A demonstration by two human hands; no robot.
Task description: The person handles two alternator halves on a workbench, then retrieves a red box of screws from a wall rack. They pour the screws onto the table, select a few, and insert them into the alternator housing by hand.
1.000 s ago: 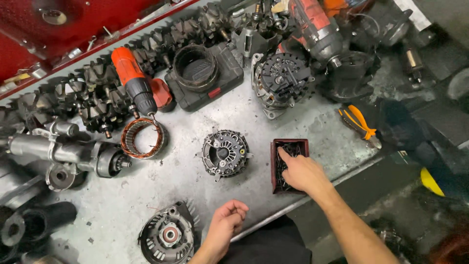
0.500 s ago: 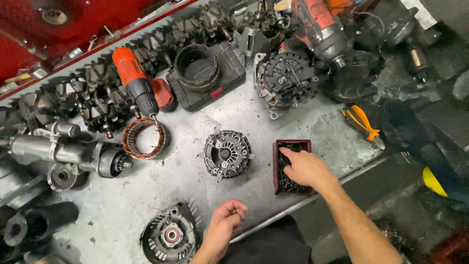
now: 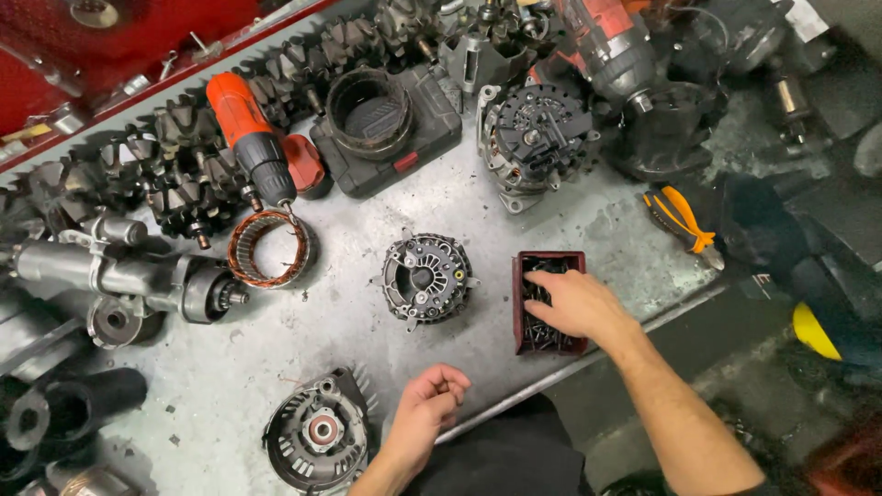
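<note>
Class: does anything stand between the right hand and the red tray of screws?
No. The right hand already reaches into the red tray, its fingers among the screws. The left hand rests apart on the bench.

Orange drill (image 3: 250, 138) upper left, lying beside copper-wound stator ring (image 3: 268, 248). Dark tool case (image 3: 390, 129) top centre, black ring on it. Orange-handled pliers (image 3: 682, 219) right of centre. Starter motor (image 3: 119, 276) far left on grey metal surface (image 3: 303, 340). Finned housing (image 3: 317, 436) bottom centre-left.

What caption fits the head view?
Right hand digs in a red box of screws beside an alternator cover; left hand curled.
</note>
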